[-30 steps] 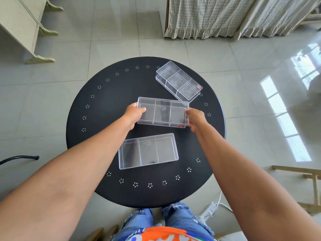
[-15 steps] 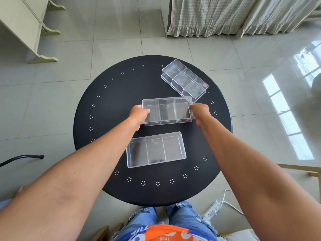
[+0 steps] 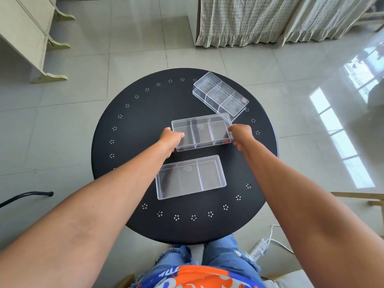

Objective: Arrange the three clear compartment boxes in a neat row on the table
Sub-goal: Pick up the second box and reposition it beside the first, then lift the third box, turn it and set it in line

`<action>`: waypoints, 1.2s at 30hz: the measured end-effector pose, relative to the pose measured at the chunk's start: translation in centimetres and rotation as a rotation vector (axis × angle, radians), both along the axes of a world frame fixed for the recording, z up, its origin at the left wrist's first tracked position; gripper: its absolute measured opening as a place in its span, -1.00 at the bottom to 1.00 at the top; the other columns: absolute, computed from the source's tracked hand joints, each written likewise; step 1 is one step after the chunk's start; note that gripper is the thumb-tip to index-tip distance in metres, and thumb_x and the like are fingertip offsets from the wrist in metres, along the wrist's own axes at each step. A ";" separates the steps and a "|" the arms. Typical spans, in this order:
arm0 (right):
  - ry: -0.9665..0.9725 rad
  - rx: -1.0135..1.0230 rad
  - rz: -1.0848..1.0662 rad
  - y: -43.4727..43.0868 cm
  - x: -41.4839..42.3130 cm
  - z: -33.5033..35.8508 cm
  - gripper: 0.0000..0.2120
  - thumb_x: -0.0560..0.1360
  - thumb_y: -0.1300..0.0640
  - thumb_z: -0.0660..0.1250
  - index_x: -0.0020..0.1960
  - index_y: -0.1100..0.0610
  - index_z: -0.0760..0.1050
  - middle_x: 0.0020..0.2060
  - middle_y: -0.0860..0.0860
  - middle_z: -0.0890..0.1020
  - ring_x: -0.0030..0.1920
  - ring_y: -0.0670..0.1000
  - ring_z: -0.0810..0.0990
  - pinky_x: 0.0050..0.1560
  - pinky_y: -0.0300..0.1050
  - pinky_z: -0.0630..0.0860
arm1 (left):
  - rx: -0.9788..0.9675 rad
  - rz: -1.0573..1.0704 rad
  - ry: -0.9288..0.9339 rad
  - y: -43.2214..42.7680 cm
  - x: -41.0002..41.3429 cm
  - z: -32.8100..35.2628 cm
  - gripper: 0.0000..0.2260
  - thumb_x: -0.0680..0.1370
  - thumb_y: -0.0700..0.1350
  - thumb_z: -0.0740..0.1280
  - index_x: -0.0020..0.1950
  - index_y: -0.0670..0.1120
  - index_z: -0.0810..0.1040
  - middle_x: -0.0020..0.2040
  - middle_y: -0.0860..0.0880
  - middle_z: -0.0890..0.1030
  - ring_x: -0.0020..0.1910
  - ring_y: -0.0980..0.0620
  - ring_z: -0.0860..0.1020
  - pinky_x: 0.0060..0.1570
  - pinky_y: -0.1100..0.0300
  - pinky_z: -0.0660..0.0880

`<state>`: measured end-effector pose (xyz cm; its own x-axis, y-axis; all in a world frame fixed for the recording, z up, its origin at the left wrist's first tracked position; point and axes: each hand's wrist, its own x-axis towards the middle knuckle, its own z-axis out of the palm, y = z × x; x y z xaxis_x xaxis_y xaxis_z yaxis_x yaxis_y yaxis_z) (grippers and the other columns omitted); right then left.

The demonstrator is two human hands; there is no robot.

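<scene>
Three clear compartment boxes lie on a round black table [image 3: 133,129]. The middle box [image 3: 200,132] sits at the table's centre, gripped at its left end by my left hand [image 3: 171,140] and at its right end by my right hand [image 3: 241,135]. It has a small red sticker at its near right corner. The near box [image 3: 190,176] lies flat just below it, roughly parallel and untouched. The far box [image 3: 220,93] rests at the back right, turned diagonally, its near corner close to the middle box's far right corner.
The table's rim carries a ring of small white flower marks. On the tiled floor are a cream cabinet [image 3: 27,36] at the far left, curtains [image 3: 270,17] at the back, a white power strip [image 3: 259,247] near my right knee and a wooden frame [image 3: 365,198] at the right.
The middle box, held by both hands, has shifted slightly away from me toward the far box. The gap to the near box has widened. The camera view has also shifted.
</scene>
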<state>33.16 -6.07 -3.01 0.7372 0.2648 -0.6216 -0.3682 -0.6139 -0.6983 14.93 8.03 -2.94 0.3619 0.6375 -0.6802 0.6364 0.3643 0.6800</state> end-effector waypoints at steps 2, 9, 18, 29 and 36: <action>0.016 0.007 -0.024 0.0 0.6 0.0 -0.83 0.43 0.23 0.23 -0.21 0.36 0.41 -0.35 0.06 0.22 -0.36 0.00 0.12 -0.39 -0.17 0.07 | 0.060 0.002 0.057 0.8 0.2 0.1 -0.36 0.54 -0.08 0.27 0.57 -0.09 0.09 0.46 -0.08 0.36 0.34 -0.12 0.43 0.26 0.01 0.40; 0.106 0.091 -0.110 0.1 4.3 0.7 -0.83 0.45 0.09 0.22 -0.27 0.12 0.29 -0.36 0.04 0.23 -0.41 -0.01 0.15 -0.47 -0.20 0.13 | 0.230 0.000 0.069 4.9 4.1 1.9 -0.46 0.53 -0.09 0.29 0.52 -0.11 0.31 0.52 -0.08 0.34 0.47 -0.11 0.36 0.40 0.07 0.30; 0.408 0.105 -0.124 2.0 10.1 1.7 -0.27 0.52 -0.34 0.03 0.55 0.07 0.16 0.35 0.33 0.40 0.19 0.38 0.54 -0.20 0.17 0.61 | 0.267 -0.110 0.104 7.3 12.6 2.8 -0.42 0.55 -0.02 0.28 0.56 -0.06 0.21 0.53 -0.06 0.32 0.46 -0.11 0.36 0.40 -0.06 0.36; 0.546 -0.006 -0.045 5.2 13.2 1.7 -0.22 0.42 -0.48 -0.03 0.51 -0.08 0.18 0.30 0.20 0.41 0.15 0.50 0.51 -0.25 0.43 0.55 | 0.250 -0.130 0.120 10.3 19.6 2.6 -0.33 0.53 0.30 0.11 0.49 -0.13 0.32 0.48 -0.12 0.38 0.43 -0.17 0.37 0.37 -0.04 0.34; 0.532 -0.054 -0.054 6.2 13.7 2.0 -0.23 0.49 -0.46 -0.06 0.52 -0.02 0.21 0.13 0.16 0.31 -0.08 0.38 0.53 0.08 0.49 0.48 | 0.175 -0.198 0.124 10.1 21.3 1.2 -0.31 0.52 0.36 0.07 0.51 -0.05 0.31 0.50 -0.06 0.37 0.45 -0.15 0.37 0.38 -0.10 0.35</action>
<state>46.88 0.18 -1.05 0.3280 0.1930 -0.9248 -0.6947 -0.6141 -0.3745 36.25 18.14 -1.76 0.4117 0.6745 -0.6128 0.7656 0.1088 0.6341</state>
